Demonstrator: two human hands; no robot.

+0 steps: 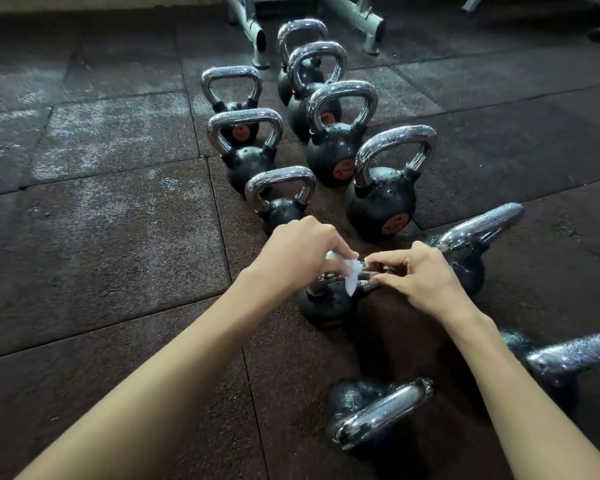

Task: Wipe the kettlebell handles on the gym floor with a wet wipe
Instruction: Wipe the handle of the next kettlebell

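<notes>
Left hand (302, 251): curled over the wet wipe (350, 276), pinching it between thumb and fingertips, pressed onto the chrome handle (370, 284).
Right hand (420, 275): thumb and fingers pinched round the right end of the same handle, just beside the wipe.
Wet wipe: white, crumpled, draped over the middle of the handle, one corner hanging toward the near side.
Kettlebell in work (321, 308): small, black, at scene centre on the floor, body showing below the left hand.
Far kettlebells (340, 150): upright in two rows, three in the left row, four in the right, speckled chrome handles, orange labels on some.
Near kettlebells (378, 414): three, handles leaning right; one near centre, one at the right edge, one just beyond the right hand.
Floor tiles (118, 237): dark rubber, pale scuffs at far left.
Rack feet (258, 34): grey metal, far centre.
</notes>
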